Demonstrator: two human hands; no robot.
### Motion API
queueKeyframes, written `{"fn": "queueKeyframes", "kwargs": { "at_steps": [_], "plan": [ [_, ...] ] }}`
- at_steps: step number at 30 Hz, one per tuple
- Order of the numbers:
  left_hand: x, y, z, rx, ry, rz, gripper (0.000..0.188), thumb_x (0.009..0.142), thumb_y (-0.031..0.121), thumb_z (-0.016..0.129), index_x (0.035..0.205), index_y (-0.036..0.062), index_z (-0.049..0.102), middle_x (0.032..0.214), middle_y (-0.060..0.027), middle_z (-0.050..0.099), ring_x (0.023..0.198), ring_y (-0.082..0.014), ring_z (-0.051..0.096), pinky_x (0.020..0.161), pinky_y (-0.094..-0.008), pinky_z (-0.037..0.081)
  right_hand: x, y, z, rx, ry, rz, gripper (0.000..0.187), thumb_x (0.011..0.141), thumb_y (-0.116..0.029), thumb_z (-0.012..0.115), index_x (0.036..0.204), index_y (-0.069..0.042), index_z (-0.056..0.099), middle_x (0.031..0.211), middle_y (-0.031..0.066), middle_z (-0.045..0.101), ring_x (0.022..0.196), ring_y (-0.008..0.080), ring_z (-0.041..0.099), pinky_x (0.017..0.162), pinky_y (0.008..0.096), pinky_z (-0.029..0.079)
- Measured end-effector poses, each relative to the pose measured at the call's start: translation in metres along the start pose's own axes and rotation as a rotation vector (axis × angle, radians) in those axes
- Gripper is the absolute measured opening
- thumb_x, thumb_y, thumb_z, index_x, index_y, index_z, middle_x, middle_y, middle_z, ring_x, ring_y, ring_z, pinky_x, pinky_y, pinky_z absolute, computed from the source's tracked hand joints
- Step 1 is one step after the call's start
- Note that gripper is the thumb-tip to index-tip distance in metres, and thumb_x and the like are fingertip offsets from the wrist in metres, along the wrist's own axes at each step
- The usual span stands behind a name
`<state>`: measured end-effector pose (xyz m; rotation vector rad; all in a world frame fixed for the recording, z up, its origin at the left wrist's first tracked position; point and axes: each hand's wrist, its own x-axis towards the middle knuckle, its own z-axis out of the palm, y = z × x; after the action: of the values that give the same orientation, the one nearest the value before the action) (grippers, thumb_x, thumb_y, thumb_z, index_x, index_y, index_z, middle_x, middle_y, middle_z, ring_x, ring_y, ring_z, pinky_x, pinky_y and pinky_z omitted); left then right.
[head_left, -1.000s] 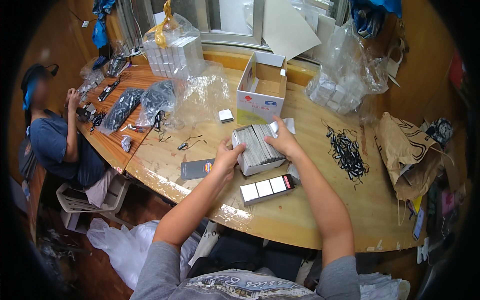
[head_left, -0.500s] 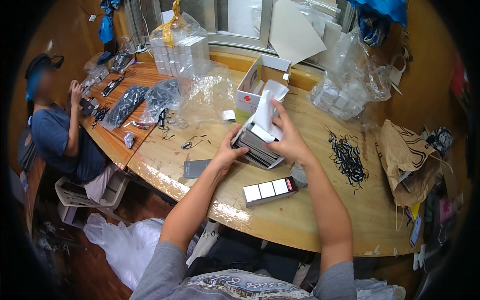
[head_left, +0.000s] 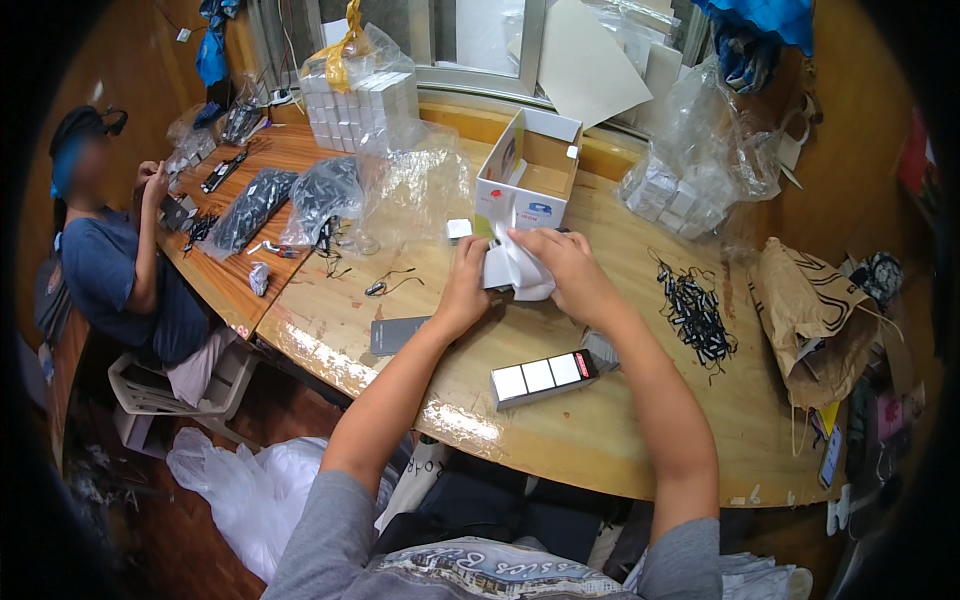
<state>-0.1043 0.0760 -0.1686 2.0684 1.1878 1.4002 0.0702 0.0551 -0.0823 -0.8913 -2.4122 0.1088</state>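
At the middle of the table, a crumpled white sheet of paper (head_left: 522,275) lies between my two hands, over what looks like a stack of thin flat pieces now mostly hidden. My left hand (head_left: 467,285) closes on the near-left side of this bundle. On its right side, my right hand (head_left: 572,268) grips the paper, thumb and fingers bent over it. Just beyond stands an open-topped printed white cardboard box (head_left: 530,190), with a small white box (head_left: 458,229) beside it. Nearer me rests a long dark box holding white squares (head_left: 538,378).
A dark grey flat box (head_left: 396,337) lies left of my forearm. Tangled black cables (head_left: 697,310) and a brown paper bag (head_left: 810,320) are on the right. Bagged white boxes (head_left: 360,105) stand at the back. On the left, a person (head_left: 120,250) works at the adjoining table.
My hands have moved slightly up and closer together around the bundle. The white sheet, upright before, now folds down over the stack, hiding its edges. The printed box has shifted slightly.
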Motion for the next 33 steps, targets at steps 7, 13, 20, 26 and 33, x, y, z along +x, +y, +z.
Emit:
{"fn": "queueKeyframes", "kwargs": {
  "at_steps": [7,13,20,26,33],
  "plan": [
    [-0.014,0.004,-0.01,0.243,-0.148,0.225,0.07,0.053,-0.007,0.06,0.117,0.0027,0.032,0.124,-0.0178,0.027,0.108,-0.0376,0.032,0.093,-0.0395,0.03,-0.024,-0.007,0.004,-0.191,-0.248,0.049,0.072,0.062,-0.004,0.062,0.125,-0.019,0.031,0.116,0.0039,0.043,0.108,0.0211,0.039,0.087,0.0398,0.029],
    [-0.011,0.032,-0.037,0.215,-0.571,0.056,0.081,0.055,0.009,0.071,0.122,0.0019,0.028,0.129,-0.0175,0.023,0.116,-0.0348,0.027,0.098,-0.0385,0.024,-0.029,-0.003,-0.002,0.02,-0.331,0.219,0.068,0.056,-0.016,0.071,0.117,-0.02,0.041,0.104,0.0066,0.052,0.098,0.0227,0.046,0.087,0.0371,0.026],
    [-0.014,-0.001,-0.025,-0.257,-0.335,-0.181,0.049,0.071,0.016,0.064,0.11,-0.0013,0.042,0.117,-0.0139,0.042,0.106,-0.0211,0.041,0.087,-0.0308,0.036,-0.006,0.024,-0.004,0.242,-0.103,0.29,0.035,0.057,-0.008,0.069,0.091,-0.009,0.059,0.089,0.0068,0.056,0.085,0.0192,0.052,0.077,0.031,0.036],
    [0.001,-0.014,-0.019,-0.649,-0.021,-0.516,0.025,0.083,0.017,0.049,0.102,0.0004,0.051,0.091,-0.0031,0.055,0.079,-0.0093,0.052,0.07,-0.0218,0.042,0.032,0.032,0.001,0.442,0.102,0.409,0.016,0.072,-0.007,0.057,0.086,0.002,0.056,0.075,0.0071,0.058,0.068,0.0126,0.052,0.063,0.0256,0.042],
    [0.032,0.031,-0.033,-1.275,0.079,-0.36,0.041,0.081,0.022,0.053,0.117,0.0153,0.035,0.113,-0.0095,0.042,0.095,-0.0176,0.048,0.069,-0.0267,0.045,0.066,0.016,0.035,1.034,0.46,0.444,0.013,0.077,-0.007,0.052,0.09,-0.003,0.05,0.073,0.0068,0.057,0.066,0.0134,0.053,0.059,0.0262,0.042]
  ]
}}
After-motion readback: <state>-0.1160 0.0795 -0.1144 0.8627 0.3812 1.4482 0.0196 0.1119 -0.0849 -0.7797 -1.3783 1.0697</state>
